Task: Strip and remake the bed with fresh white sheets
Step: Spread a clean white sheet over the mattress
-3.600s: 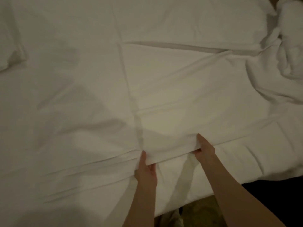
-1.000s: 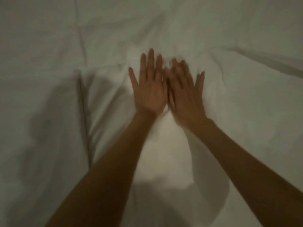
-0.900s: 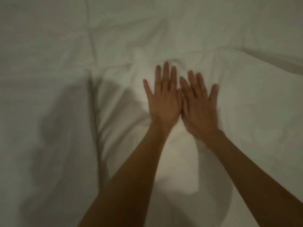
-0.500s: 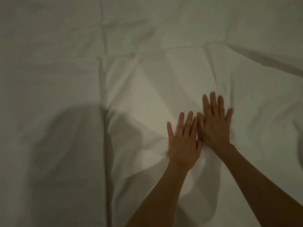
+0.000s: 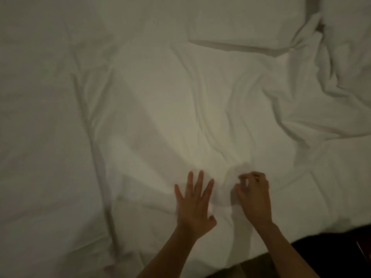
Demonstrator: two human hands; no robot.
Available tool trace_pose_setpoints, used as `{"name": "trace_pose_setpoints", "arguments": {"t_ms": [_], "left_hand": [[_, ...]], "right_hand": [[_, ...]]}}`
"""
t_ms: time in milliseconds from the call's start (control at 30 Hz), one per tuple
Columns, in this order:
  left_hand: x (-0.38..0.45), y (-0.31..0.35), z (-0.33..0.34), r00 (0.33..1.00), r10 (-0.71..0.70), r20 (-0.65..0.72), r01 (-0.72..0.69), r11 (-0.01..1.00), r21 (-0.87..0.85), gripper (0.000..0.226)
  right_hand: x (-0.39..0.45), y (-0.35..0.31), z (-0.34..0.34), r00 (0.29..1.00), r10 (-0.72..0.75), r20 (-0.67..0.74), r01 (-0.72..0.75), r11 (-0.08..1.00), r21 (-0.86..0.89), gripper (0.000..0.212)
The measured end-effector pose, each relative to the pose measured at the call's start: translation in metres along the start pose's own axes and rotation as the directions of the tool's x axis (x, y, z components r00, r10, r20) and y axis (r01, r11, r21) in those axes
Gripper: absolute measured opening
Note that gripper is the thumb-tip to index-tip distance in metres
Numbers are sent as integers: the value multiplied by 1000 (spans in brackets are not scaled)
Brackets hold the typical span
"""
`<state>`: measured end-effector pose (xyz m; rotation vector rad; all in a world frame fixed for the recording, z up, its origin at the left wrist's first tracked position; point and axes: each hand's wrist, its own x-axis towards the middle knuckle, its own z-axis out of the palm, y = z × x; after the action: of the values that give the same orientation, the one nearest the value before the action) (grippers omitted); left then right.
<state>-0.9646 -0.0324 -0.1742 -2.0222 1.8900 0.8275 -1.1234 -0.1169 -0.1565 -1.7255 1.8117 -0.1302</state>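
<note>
- Covering nearly the whole view, the white sheet (image 5: 160,109) lies spread over the bed, and it is far from smooth: long ridges run through its middle and a deep crease runs down its left part.
- Lying flat on the sheet near the bed's near edge, the left hand (image 5: 193,205) has its fingers straight and spread, gripping nothing; I'd judge it is pinning the cloth so it cannot slide.
- Just beside it, the right hand (image 5: 254,197) has its fingers curled over a small raised bump of sheet. It looks to be pinching that fold to tug the slack out, though blur hides the fingertips.
- Farther off, a pillow (image 5: 247,23) sits at the top, apart from both hands.
- Bunched bedding (image 5: 345,63) heaped at the right edge looks likeliest to stand in the way of pulling the sheet flat there.
</note>
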Motion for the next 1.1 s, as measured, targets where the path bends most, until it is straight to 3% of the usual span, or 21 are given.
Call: {"name": "trace_pose_setpoints", "arguments": {"t_ms": [33,67,167,233,267,333,400,467,533,700,833,933,1000,1033,1100], "left_hand": [[-2,4,1,1000,16,6,-16,1000,13,103],[-4,8,2,1000,24,13,-24,1000,13,106],[-4,20,-3,999,-10,40,9,1000,21,111],[-4,31,-6,998,-44,45,44,999,11,109],[-2,37,-4,997,-65,38,65,998,6,107],[1,49,-2,992,-126,30,126,992,1,102],[7,61,2,984,-177,-13,177,984,-11,93],[14,69,3,973,-224,-60,223,975,-24,81],[15,76,2,967,-245,-73,245,970,-9,75],[5,81,19,962,-249,-110,243,968,-67,84],[0,71,10,994,-105,26,107,991,-79,92],[-9,57,-7,998,-9,59,23,970,-242,83],[-17,39,-11,997,-67,-43,50,946,-320,77],[-21,27,-11,983,-152,-101,109,933,-342,78],[-34,-4,-7,926,-361,-108,306,888,-343,86]], "right_hand": [[-8,7,-7,987,160,-20,-157,981,111,12],[-15,16,-15,947,322,3,-316,930,187,23],[-25,46,-30,739,639,212,-673,691,264,52],[-20,53,-33,624,683,379,-760,416,500,56],[-14,50,-31,608,651,455,-734,241,635,48],[0,38,-25,654,526,544,-654,33,755,34],[15,23,-14,738,347,578,-594,-72,801,54],[28,12,-6,789,330,519,-492,-169,854,58],[35,6,-7,755,477,449,-432,-152,889,45],[18,19,-8,701,600,386,-448,-52,893,25],[17,21,-11,668,668,328,-474,42,879,36],[21,38,-14,697,659,281,-483,142,864,24],[21,49,-19,707,672,222,-453,189,871,26],[21,55,-22,693,704,156,-438,240,866,36],[18,57,-30,662,745,-83,-388,435,812,38]]}}
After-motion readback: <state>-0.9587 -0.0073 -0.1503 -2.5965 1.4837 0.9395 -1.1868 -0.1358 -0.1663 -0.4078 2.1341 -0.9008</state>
